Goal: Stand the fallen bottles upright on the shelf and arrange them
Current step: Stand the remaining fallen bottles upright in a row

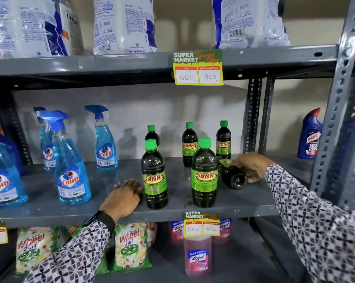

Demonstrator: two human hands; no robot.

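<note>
A right hand (252, 167) in a patterned black-and-white sleeve (315, 221) closes its fingers around a fallen bottle (233, 176), a dark glossy plastic cylinder lying on its side with its round base toward the camera. The left hand (124, 196) rests flat and open, holding nothing, on the smooth grey metal shelf (103, 211), just beside an upright bottle (154, 176). That bottle and a second front one (204, 176) stand capped in bright green, with lime "SUNNY" labels wrapped around dark liquid. Three more of the same bottles stand behind. To the left, translucent blue spray bottles (72, 166) with trigger tops stand in a loose group. Crinkled white-and-blue pouches (123, 25) line the shelf above, over a paper price tag (198, 67).
</note>
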